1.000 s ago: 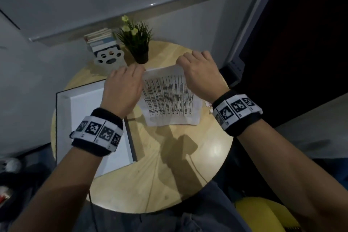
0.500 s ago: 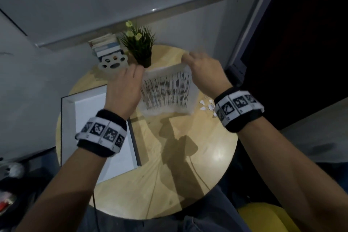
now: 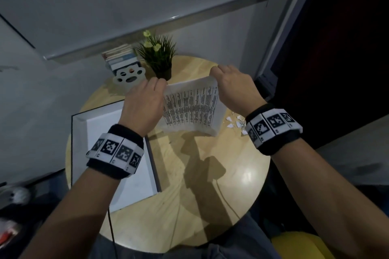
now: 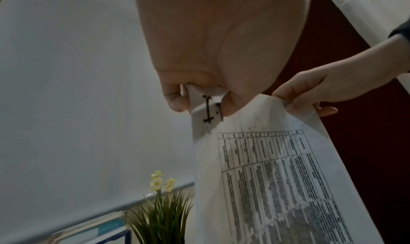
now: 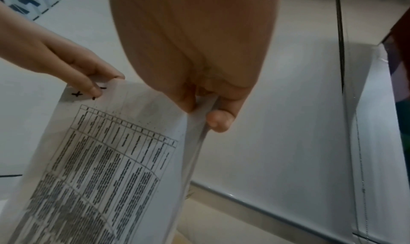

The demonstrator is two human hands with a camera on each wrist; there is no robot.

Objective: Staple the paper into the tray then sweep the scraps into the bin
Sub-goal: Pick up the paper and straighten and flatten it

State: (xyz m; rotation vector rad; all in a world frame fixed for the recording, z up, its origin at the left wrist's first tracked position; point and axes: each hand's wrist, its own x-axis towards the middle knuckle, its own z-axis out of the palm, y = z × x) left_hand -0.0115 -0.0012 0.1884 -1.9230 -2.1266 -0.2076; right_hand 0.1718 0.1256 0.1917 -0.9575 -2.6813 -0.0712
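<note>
A stack of printed paper sheets hangs upright above the round wooden table, its lower edge close to the tabletop. My left hand pinches its top left corner, where black pen marks show. My right hand pinches the top right corner. The white tray with a dark rim lies on the table's left side, under my left wrist. Small white paper scraps lie on the table at the right, beside my right wrist. No stapler or bin shows in any view.
A potted green plant with yellow flowers stands at the table's back edge, just behind the paper. Left of it stands a white paw-shaped holder with books behind. A yellow seat shows at bottom right.
Both hands have lifted the paper off the table and stood it upright. The scraps at the right, hidden before by the sheets, now show.
</note>
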